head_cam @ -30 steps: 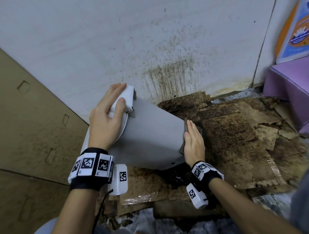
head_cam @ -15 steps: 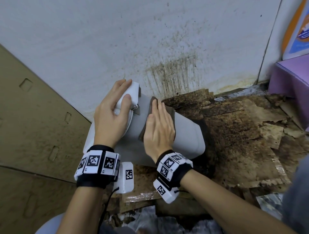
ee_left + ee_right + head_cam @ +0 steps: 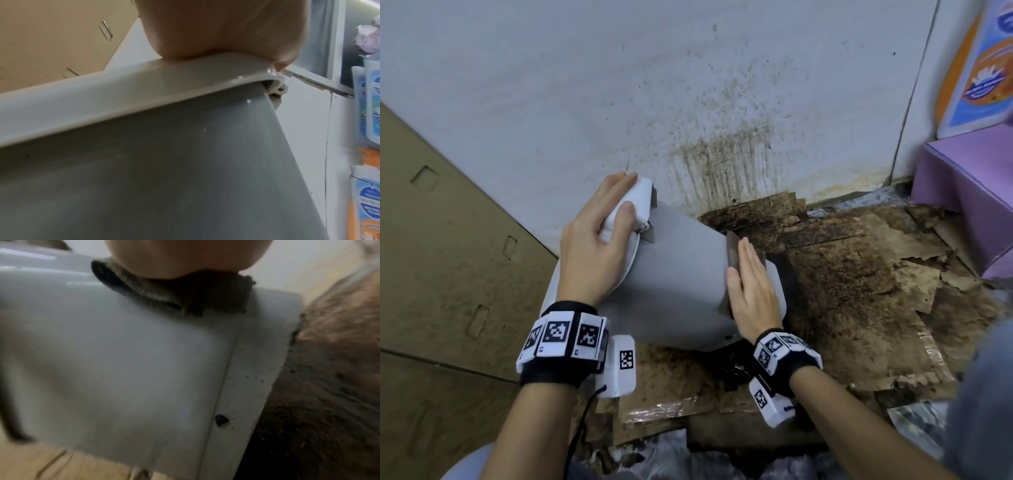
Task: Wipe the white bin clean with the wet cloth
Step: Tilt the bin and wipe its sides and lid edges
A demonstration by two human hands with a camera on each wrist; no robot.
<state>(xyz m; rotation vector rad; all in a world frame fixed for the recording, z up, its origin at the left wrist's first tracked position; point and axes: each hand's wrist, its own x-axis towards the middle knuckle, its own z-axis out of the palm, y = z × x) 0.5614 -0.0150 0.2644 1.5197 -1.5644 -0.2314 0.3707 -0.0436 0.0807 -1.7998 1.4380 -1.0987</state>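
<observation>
The bin (image 3: 681, 274) lies tipped on stained cardboard (image 3: 859, 291), top end toward the wall (image 3: 619, 85), so I can reach its side. My left hand (image 3: 599, 246) curls over the lid to steady it; my right hand (image 3: 753, 294) presses the cloth (image 3: 185, 300) flat near the base. A dark speck, possibly grime, remains there.
</observation>
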